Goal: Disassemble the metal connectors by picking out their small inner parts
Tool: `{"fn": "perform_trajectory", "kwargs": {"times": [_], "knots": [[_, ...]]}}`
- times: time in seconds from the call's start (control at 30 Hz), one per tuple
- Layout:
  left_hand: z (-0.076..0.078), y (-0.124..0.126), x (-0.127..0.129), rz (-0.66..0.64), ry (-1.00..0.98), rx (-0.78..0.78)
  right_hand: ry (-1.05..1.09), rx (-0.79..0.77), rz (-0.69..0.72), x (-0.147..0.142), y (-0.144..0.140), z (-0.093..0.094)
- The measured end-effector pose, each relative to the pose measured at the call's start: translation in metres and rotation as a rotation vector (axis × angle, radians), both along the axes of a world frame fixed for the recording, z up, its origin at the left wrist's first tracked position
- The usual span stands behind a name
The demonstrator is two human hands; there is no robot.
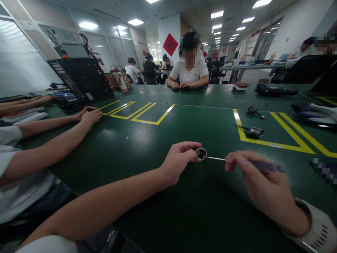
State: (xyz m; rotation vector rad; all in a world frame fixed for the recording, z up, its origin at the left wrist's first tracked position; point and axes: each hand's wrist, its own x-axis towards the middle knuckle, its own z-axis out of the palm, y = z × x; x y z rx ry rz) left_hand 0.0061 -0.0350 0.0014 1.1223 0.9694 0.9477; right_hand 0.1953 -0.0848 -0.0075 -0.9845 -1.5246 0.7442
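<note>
Both forearms reach in from the bottom edge over the dark green table (147, 140). On the near right, the right hand (263, 186), with a pale band at the wrist, is closed narrowly around the purple handle of a thin screwdriver (237, 161), gripping it like a pen so the metal shaft lies almost level and points left. Its tip meets a small round metal part (201, 153), which the left hand (179, 161) pinches between thumb and fingertips just above the table, face turned toward the tool so the tip can reach its centre. Further right, two similar tools (252, 130) lie loose by the yellow tape lines (273, 143), within easy reach. At the left, another person's bare arms (52, 140) rest on the table, and a person in a white shirt (189, 72) sits across it.
</note>
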Motion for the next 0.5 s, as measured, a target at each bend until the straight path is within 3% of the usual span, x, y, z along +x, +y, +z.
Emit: {"fn": "perform_trajectory", "kwargs": {"times": [0.13, 0.5], "knots": [[0.000, -0.001, 0.002, -0.001, -0.049, -0.008, -0.320, 0.154, 0.047, -0.006, -0.008, 0.007], [0.000, -0.005, 0.006, 0.049, -0.037, 0.031, -0.722, 0.505, 0.158, -0.018, -0.014, 0.012]]}}
